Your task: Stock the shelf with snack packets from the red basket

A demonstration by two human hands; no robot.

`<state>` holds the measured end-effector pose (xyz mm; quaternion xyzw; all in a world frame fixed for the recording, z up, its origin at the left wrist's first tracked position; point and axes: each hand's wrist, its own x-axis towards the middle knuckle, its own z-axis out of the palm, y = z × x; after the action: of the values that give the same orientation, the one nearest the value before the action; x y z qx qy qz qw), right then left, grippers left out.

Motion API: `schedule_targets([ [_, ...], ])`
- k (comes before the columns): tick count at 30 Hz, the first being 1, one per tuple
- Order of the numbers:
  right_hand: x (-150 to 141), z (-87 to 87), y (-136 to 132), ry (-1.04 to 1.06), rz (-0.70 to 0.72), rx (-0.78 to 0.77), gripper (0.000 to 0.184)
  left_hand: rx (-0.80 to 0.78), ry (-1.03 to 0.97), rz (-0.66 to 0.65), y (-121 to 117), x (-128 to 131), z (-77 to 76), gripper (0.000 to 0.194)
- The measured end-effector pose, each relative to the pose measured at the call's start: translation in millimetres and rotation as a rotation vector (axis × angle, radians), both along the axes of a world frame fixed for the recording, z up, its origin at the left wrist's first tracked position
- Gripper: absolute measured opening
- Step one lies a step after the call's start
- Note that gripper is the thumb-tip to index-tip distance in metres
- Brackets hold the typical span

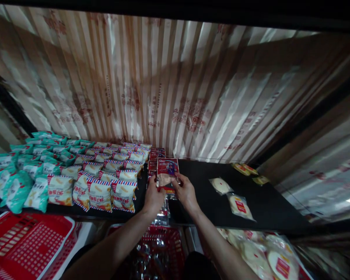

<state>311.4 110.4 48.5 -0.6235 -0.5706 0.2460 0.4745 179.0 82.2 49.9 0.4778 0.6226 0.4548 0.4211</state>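
Note:
Between both hands I hold a flat red snack packet [167, 167] with a purple figure printed on it, just above the black shelf. My left hand [155, 197] pinches its lower left side. On the lower right side, my right hand [186, 190] grips it with the thumb in front. Behind and to the left of it lie more red packets [157, 153] in a column, partly covered by the held one. Left of my hands stand rows of white snack bags [124, 194] with striped edges.
Teal bags [36, 192] fill the shelf's left end. On the black shelf [198, 175] to the right lie round wrapped flatbreads [240, 206] and small yellow packets [245, 169]. Below are red baskets [32, 241], one holding shiny packets, and more flatbreads [282, 264]. A pleated curtain [163, 85] hangs behind.

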Motion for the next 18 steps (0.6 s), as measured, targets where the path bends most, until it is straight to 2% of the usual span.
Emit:
schedule_targets([
  [4,-6,5.7,48,-0.148,-0.016,-0.077,0.045,0.068,0.22,0.077,28,6,8.1,0.041],
  [6,-9,5.7,70,-0.222,-0.012,-0.105,0.042,0.104,0.312,0.091,40,10,7.3,0.036],
  [9,-16,2.4,98,-0.304,0.007,-0.133,0.038,0.155,0.421,0.076,56,14,3.4,0.038],
  [18,-33,-12.0,149,-0.416,0.023,-0.083,0.025,0.197,0.467,0.033,89,12,5.5,0.041],
])
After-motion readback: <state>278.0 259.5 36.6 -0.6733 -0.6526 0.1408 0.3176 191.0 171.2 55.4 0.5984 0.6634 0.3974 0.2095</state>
